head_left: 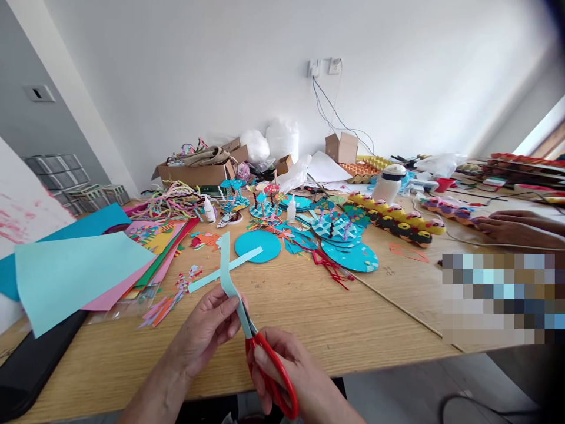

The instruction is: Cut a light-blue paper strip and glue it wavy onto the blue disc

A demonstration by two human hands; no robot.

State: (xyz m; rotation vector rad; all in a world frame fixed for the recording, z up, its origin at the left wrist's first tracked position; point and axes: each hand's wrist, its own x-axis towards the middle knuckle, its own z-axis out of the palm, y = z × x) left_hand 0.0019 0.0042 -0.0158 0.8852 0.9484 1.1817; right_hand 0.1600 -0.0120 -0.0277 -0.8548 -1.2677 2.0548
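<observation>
My left hand (207,330) pinches a narrow light-blue paper strip (226,268) that rises from my fingers above the table's near edge. My right hand (291,368) has its fingers through the red handles of a pair of scissors (265,362), whose blades meet the strip just beside my left thumb. A second light-blue strip (223,270) lies flat on the wooden table (309,318) just beyond.
Sheets of coloured paper (79,265) are stacked at the left. Blue paper discs (258,245), paper scraps, glue bottles (209,210) and a cardboard box (198,171) crowd the middle. Another person's hands (516,227) rest at the right by painted egg-carton pieces (397,218).
</observation>
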